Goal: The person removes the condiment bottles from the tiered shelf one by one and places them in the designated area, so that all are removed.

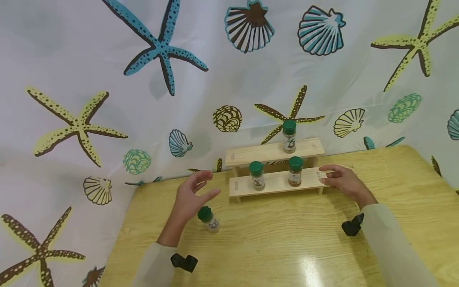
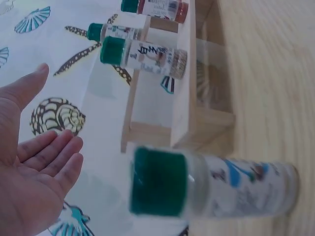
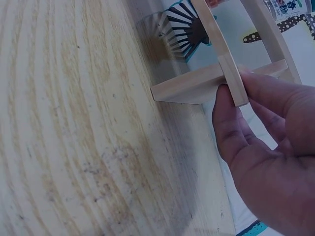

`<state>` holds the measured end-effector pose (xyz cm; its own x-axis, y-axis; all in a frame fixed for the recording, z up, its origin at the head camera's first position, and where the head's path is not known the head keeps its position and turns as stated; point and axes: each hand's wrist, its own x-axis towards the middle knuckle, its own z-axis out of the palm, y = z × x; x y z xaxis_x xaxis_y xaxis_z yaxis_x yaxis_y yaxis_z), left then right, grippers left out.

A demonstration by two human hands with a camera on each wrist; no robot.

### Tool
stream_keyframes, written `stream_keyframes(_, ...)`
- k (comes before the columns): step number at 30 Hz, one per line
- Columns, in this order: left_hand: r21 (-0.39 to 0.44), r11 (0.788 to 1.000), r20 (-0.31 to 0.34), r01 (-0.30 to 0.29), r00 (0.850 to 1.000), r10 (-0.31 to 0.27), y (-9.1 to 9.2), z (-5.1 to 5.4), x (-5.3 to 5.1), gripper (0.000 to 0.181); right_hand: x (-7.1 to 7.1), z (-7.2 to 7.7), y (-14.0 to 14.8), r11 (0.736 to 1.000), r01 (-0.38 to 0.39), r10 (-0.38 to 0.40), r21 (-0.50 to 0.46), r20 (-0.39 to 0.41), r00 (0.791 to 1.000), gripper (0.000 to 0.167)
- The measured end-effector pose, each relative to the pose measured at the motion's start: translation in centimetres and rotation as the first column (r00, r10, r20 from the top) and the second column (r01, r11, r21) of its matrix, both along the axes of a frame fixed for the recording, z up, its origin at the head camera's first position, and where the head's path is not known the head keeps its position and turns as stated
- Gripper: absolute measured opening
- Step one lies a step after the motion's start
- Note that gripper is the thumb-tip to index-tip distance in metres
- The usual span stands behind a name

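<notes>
- The lettering on the green-capped jars [image 1: 295, 178] is too small for me to read in the head view.
- Close to the left wrist camera, the loose jar [image 2: 246, 189] is blurred, and its label can't be made out.
- The left hand [image 2: 34, 182] is cut off there by the left edge, and the red-filled jar [image 2: 160, 9] by the top.
- In its own wrist view the right hand [image 3: 275, 152] runs off the right side, one fingertip hidden behind the end of the wooden shelf [image 3: 230, 73].
- Both sleeves [image 1: 394, 251] leave my sight at the head view's bottom edge.
</notes>
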<state>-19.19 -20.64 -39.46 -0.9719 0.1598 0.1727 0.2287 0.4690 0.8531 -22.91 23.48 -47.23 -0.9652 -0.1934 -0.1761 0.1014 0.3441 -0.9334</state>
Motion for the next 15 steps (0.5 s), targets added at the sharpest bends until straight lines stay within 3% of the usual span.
stream_keyframes(7,-0.001,0.999,-0.029,0.049,0.998,-0.049,3.1,2.1,-2.3,0.057,0.0,0.0,0.1,0.999,-0.004,0.004,-0.042,-0.003,1.0,0.057)
stream_keyframes(15,0.017,0.995,-0.049,0.103,0.994,-0.102,6.9,4.3,-5.1,0.056,-0.3,-0.2,0.3,1.0,0.01,-0.01,-0.027,-0.013,1.0,0.055)
